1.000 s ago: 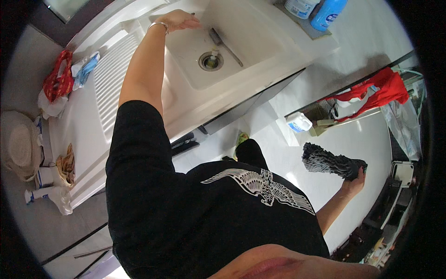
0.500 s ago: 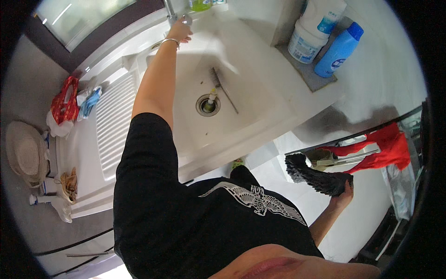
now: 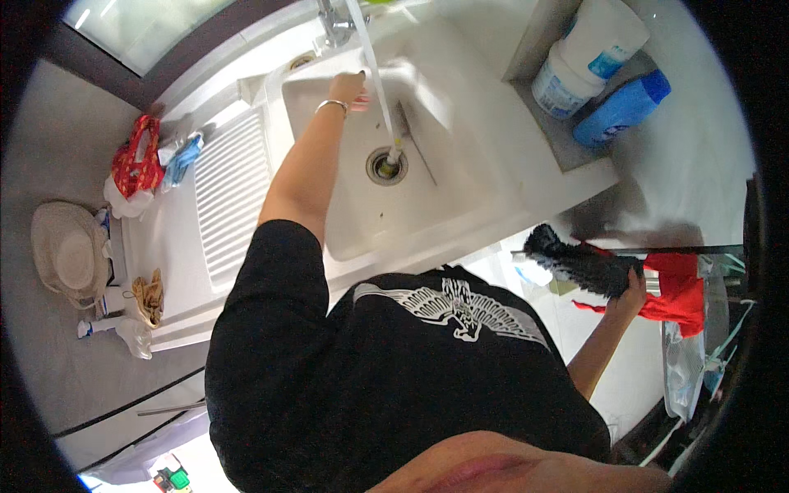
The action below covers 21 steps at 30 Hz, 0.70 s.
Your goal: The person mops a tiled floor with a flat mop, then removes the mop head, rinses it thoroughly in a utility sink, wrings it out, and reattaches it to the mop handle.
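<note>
My left hand [image 3: 349,89], with a bracelet at the wrist, hangs over the left side of the white sink [image 3: 353,218]. Its thumb and fingers are apart and nothing shows in them. Close to its right, a stream of water [image 3: 376,74] falls into the basin, just in front of the faucet [image 3: 334,26]. Off to the right, beyond the counter's front edge, my right hand [image 3: 629,297] is closed on one end of a black shaggy pad [image 3: 588,267]. A thin brush [image 3: 421,149] lies in the basin beside the drain [image 3: 386,167].
A ribbed drainboard [image 3: 234,193] adjoins the sink, with a red bag [image 3: 138,164] and blue cloth [image 3: 182,160] beyond it. At the right corner stand white tubs [image 3: 567,78] and a blue bottle [image 3: 620,111]. Red cloth [image 3: 680,283] hangs near my right hand.
My left hand has left the faucet and come down toward me over the basin. Water now runs from the faucet. My right hand has lifted the black shaggy pad slightly up and right.
</note>
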{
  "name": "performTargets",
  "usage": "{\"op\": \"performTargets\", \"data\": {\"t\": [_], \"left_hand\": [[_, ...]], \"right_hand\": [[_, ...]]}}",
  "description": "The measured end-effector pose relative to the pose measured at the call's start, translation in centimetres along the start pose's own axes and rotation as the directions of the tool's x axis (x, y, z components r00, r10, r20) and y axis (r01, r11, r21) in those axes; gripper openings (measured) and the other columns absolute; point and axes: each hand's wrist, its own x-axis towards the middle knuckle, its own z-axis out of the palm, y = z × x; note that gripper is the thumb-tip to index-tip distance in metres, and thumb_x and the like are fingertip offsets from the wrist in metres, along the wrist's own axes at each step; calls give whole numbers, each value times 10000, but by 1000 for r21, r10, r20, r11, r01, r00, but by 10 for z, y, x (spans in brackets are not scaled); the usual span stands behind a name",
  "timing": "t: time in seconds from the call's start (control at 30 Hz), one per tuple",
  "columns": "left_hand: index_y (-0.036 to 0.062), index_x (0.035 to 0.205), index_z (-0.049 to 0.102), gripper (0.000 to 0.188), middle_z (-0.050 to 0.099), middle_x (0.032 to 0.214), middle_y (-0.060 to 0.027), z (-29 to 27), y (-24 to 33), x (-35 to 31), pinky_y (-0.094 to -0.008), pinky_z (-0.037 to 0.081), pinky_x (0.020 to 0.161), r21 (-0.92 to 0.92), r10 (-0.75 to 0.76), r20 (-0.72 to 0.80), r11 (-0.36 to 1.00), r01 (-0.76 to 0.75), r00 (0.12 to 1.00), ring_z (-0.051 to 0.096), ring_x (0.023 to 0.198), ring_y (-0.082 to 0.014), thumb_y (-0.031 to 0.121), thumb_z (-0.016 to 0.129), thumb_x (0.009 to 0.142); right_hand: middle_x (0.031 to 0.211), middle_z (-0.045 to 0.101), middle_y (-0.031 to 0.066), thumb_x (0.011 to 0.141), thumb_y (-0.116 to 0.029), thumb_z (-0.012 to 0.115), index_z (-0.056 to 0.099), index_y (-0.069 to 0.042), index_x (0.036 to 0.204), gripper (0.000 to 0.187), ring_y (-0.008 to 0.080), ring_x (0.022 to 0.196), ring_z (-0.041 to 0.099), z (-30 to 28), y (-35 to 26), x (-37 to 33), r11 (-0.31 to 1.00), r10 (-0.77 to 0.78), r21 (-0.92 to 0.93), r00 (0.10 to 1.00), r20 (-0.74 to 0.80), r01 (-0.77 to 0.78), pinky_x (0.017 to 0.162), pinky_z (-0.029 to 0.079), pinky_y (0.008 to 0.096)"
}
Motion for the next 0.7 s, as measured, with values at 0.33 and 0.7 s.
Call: {"op": "performTargets", "data": {"t": [0.33,0.7], "left_hand": [[-191,1109,350,299,522,1009,-285,82,-100,11,-305,474,717,-5,250,456,961,-278,854,543,934,-331,-39,343,851],[-119,1046,425,235,568,968,-195,86,-49,-32,-291,549,642,-950,-134,306,21,311,943,597,828,-271,0,302,885]], "right_hand": [[952,566,169,793,-29,483,494,82,1041,272,280,836,577,15,-9,-32,999,-34,7,995,-96,34,718,497,362],[918,588,161,770,-35,481,513,90,1017,278,245,810,596,34,-85,-91,988,-154,34,983,98,151,724,490,319]]}}
